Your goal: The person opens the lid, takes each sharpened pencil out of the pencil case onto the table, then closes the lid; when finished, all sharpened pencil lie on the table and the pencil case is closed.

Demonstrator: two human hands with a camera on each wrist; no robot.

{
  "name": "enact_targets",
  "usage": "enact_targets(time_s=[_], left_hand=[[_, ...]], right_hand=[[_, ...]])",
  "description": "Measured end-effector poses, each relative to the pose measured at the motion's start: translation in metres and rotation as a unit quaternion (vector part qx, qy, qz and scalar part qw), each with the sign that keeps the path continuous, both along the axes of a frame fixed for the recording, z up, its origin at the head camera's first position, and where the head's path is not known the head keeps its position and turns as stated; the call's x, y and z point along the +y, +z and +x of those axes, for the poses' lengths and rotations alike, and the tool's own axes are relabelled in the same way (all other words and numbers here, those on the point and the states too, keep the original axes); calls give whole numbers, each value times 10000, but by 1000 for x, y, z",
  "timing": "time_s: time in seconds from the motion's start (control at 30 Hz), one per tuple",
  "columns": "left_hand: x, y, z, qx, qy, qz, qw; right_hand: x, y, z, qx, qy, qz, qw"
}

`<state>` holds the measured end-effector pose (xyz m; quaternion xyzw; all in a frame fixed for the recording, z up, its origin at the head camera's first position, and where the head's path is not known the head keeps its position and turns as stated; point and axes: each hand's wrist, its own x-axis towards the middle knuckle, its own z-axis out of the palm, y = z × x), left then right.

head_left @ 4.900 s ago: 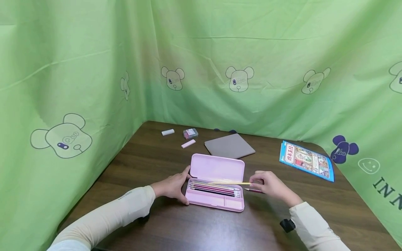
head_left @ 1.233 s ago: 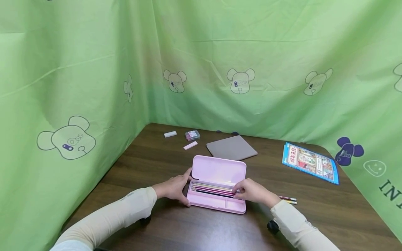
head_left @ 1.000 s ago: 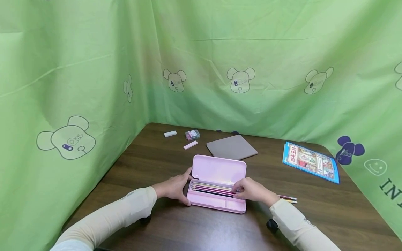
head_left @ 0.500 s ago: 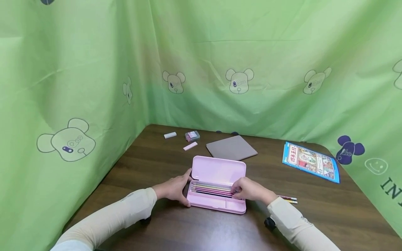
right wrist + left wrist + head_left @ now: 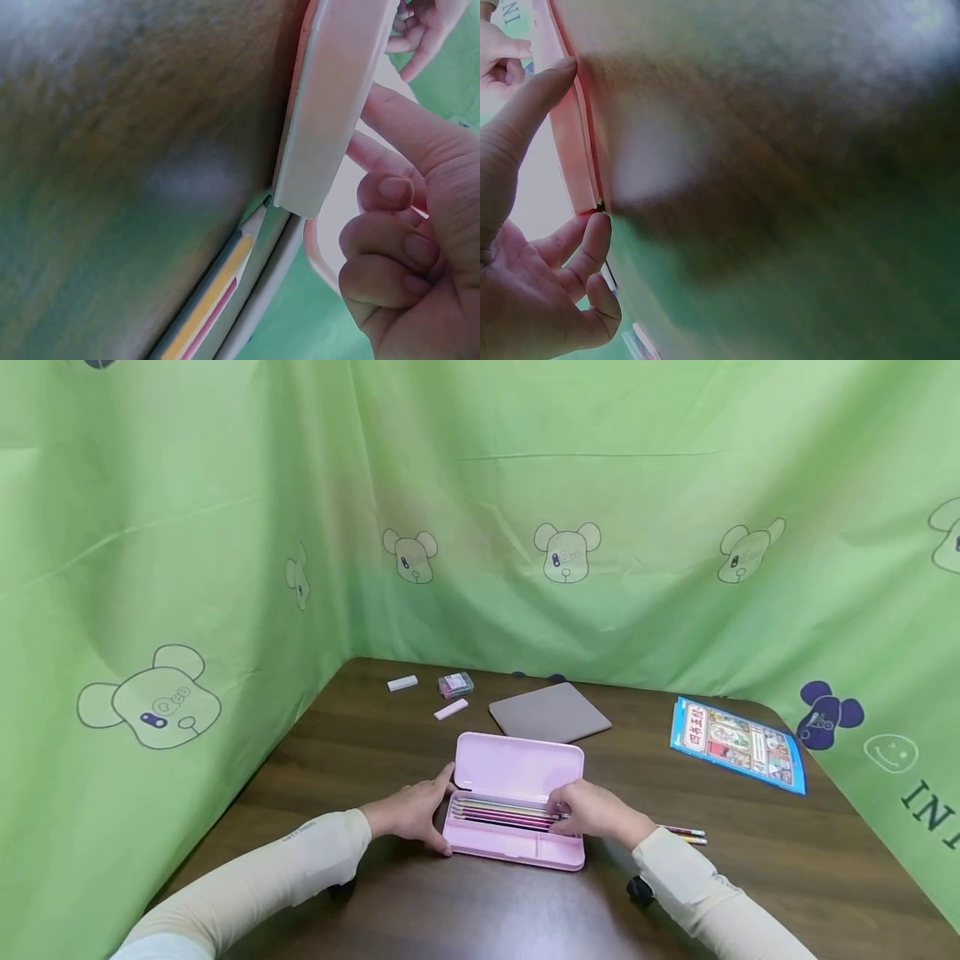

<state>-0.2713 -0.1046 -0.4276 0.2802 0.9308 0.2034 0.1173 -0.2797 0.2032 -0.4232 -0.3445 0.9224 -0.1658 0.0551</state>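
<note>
An open pink pencil case (image 5: 495,842) lies on the table in the head view, its lid (image 5: 517,766) tipped back. Several pencils (image 5: 498,813) lie in its long rear compartment. My left hand (image 5: 412,810) grips the case's left end, thumb at the front corner and fingers near the hinge. My right hand (image 5: 592,812) reaches in from the right, its thumb and forefinger pinching at the pencils' right ends; its fingertips are partly hidden. In the right wrist view its other fingers (image 5: 386,251) are curled. A yellow-and-dark pencil (image 5: 206,300) and a red one lie outside the case.
Behind the case lies a grey flat rectangular pad (image 5: 551,712). A small clear box (image 5: 456,684), a white block (image 5: 402,682) and a pink block (image 5: 451,709) lie at back left. A blue-edged booklet (image 5: 738,743) is at right. Green curtains (image 5: 465,452) surround the table.
About five seconds ago my right hand held a yellow pencil beyond the case's right end; that pencil now lies on the table beside the red one. Since then the hand has moved left into the case.
</note>
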Motion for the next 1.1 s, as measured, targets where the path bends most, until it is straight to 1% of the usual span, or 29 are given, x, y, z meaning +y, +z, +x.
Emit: enact_targets(time_s=[0.1,0.23,0.27,0.33,0.53,0.6,0.77,0.93,1.03,1.1], left_hand=[[-1,0,-2,-45,25,23,10000],[-2,-1,-3,-88,50,94,9999],[-2,-1,-4,-83,57,99,9999],[-2,-1,-4,-91,64,109,9999],[-3,-3,-4,-129,52,58,9999],[-3,-3,-4,-143,55,77,9999],[-4,-1,-5,-150,62,67,9998],[-3,-1,-5,-79,37,82,9999],[-4,-2,-4,0,-22,95,10000],[-4,-3,-4,57,-57,112,9999]], right_hand=[[0,2,-3,-103,39,56,9999],[1,1,-5,-418,216,-191,9987],[1,0,-5,-441,268,-274,9983],[2,-1,-6,-474,240,-391,9978],[3,-5,-6,-195,196,-379,9989],[3,-6,-6,-177,173,-425,9988],[10,-4,-5,-227,-20,-848,9961],[25,-2,-1,-8,-192,-1318,9911],[37,0,3,50,-328,-1486,9883],[46,2,5,122,-444,-1488,9878]])
